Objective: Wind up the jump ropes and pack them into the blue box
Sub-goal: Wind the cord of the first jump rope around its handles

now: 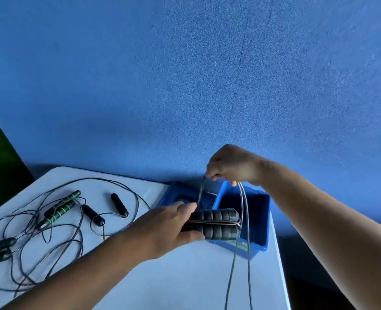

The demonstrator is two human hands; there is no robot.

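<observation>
Over the white tabletop, by the blue box, my left grip clasps the paired handles; my right grip pinches the rope above them

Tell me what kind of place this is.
Probably an indoor room set up for a packing job: a plain white table stands against a bare blue wall, with loose jump ropes and a blue box on it. The left hand grips one rope's handles; the right hand holds its cord.
</observation>
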